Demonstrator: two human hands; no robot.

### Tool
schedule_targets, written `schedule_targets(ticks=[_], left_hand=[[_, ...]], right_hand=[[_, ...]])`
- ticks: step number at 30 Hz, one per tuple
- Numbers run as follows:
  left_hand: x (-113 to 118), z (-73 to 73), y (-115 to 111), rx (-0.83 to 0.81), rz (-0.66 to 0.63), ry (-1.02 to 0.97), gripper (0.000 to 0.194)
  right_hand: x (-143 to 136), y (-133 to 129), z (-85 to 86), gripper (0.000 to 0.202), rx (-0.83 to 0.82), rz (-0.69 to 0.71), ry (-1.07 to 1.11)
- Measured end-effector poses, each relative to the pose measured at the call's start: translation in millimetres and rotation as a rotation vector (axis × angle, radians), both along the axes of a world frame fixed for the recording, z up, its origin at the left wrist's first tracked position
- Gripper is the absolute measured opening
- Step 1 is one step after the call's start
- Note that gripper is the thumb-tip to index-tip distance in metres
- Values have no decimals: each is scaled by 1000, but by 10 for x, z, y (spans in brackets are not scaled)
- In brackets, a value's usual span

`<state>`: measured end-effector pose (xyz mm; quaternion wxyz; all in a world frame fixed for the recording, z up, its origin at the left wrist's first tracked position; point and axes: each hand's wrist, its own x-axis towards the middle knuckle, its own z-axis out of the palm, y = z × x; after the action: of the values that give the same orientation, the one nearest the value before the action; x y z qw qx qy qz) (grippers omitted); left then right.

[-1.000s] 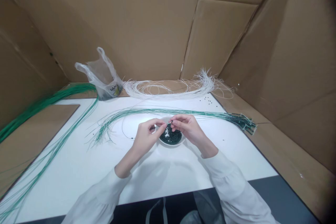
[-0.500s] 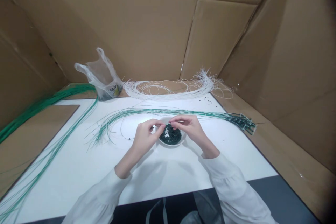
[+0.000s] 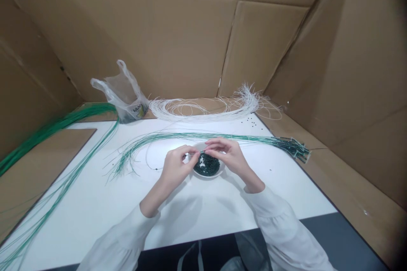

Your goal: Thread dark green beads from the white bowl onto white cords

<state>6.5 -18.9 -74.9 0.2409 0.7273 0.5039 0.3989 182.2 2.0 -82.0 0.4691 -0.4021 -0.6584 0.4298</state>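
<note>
Over a white bowl [image 3: 194, 169] of small dark green beads [image 3: 208, 166], my two hands meet almost fingertip to fingertip. My left hand [image 3: 178, 161] is closed in a pinch on a thin cord [image 3: 146, 159], which loops out behind it across the table. A dark bead [image 3: 156, 169] lies at that loop, left of the hand. My right hand [image 3: 228, 154] pinches with thumb and forefinger right beside the left fingertips; whatever tiny thing it grips is too small to name.
Behind the bowl stretches a bundle of green cords [image 3: 190, 135] with dark beaded ends [image 3: 294, 148]. White cords [image 3: 203, 115] lie coiled at the back beside a plastic bag [image 3: 127, 97]. More green cords [image 3: 63, 120] run along the left. Loose beads [image 3: 252, 123] dot the back right. Cardboard walls [image 3: 190, 42] enclose the table.
The right fingertips have shifted slightly left, closer to the left ones. Both hands stay above the bowl, still pinching.
</note>
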Motion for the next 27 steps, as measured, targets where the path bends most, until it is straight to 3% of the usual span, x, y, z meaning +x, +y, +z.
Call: schedule_targets(ticks=[27], left_hand=[[-4, -10, 2, 12, -1, 16, 17]], right_hand=[[-33, -20, 5, 26, 24, 4, -36]])
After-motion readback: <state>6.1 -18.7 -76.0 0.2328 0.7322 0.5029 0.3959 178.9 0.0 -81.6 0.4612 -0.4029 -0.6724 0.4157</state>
